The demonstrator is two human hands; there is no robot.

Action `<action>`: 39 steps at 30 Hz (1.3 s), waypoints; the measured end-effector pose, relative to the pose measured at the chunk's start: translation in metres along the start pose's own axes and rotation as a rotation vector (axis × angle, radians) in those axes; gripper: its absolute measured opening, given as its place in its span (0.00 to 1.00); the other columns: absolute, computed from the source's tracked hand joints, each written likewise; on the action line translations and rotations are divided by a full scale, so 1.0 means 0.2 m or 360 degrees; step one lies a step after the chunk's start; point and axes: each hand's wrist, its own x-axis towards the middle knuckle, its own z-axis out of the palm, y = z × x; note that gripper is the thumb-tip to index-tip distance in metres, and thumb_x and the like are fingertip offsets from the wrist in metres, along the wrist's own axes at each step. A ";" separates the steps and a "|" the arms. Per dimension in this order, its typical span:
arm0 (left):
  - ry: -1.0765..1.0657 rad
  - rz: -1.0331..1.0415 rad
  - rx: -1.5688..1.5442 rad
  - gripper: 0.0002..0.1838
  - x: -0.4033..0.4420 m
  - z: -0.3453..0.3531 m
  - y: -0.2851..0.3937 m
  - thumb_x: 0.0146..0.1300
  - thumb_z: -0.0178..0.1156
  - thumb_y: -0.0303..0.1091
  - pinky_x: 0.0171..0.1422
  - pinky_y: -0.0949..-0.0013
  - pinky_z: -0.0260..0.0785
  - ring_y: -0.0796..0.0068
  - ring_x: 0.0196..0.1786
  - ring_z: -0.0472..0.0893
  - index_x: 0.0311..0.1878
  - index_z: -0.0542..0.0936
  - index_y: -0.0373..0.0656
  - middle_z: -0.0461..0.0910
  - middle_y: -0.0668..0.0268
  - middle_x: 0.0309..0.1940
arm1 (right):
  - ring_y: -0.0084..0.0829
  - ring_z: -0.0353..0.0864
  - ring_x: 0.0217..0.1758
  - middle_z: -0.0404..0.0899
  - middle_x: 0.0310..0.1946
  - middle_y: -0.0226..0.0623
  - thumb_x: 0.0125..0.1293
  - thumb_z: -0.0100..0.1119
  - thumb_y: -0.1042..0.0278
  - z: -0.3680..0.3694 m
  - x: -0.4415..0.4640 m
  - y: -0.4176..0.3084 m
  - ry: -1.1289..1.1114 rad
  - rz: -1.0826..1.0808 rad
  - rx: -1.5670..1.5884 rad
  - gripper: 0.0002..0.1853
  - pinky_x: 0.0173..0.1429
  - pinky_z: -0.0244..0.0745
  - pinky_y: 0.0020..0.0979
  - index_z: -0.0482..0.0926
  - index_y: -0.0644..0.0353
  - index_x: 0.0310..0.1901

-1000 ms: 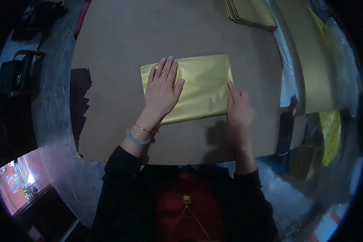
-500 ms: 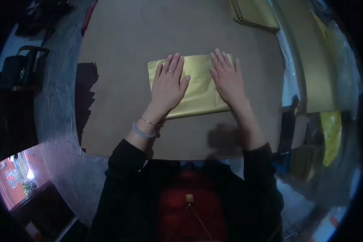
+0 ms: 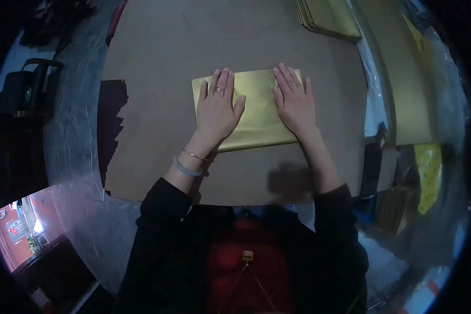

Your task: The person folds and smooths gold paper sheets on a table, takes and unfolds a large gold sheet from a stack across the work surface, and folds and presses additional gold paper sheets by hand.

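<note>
A folded sheet of shiny gold paper or foil lies flat on the brown work board; I cannot tell its exact material. My left hand rests flat on its left part, fingers stretched toward the far edge, thumb apart. On the right part lies my right hand, palm down with fingers extended to the far edge. Neither hand grips anything; both touch the gold surface. The palms cover parts of the sheet's left and right sides.
At the far right sits a stack of folded gold sheets. Beyond the board's right side lies a long gold sheet, with a yellow strip below it. A torn dark patch shows at the board's left edge.
The gold sheet looks smoother between my hands, with fewer wrinkles. My left hand has shifted slightly left; the right hand stays nearly in place.
</note>
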 end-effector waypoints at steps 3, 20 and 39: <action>0.0053 0.0021 0.0046 0.32 -0.01 0.03 -0.01 0.66 0.47 0.48 0.72 0.48 0.49 0.58 0.72 0.57 0.66 0.63 0.35 0.62 0.55 0.67 | 0.29 0.58 0.72 0.59 0.70 0.27 0.72 0.38 0.54 -0.01 0.00 -0.01 -0.0023 0.0029 -0.0032 0.24 0.74 0.49 0.50 0.63 0.48 0.67; -0.0212 0.0556 -0.0147 0.30 0.12 0.08 0.05 0.70 0.44 0.49 0.75 0.58 0.47 0.64 0.74 0.54 0.71 0.58 0.44 0.57 0.61 0.71 | 0.30 0.56 0.73 0.59 0.70 0.29 0.72 0.39 0.55 0.04 0.00 0.02 0.0041 -0.0042 -0.0021 0.24 0.74 0.46 0.51 0.62 0.49 0.67; -0.0093 0.0581 -0.0130 0.30 0.12 0.11 0.04 0.69 0.43 0.50 0.75 0.58 0.50 0.62 0.73 0.57 0.68 0.62 0.41 0.60 0.59 0.70 | 0.31 0.54 0.74 0.54 0.72 0.31 0.73 0.36 0.52 0.01 -0.07 0.13 -0.0032 0.0069 -0.0122 0.26 0.74 0.43 0.52 0.59 0.53 0.69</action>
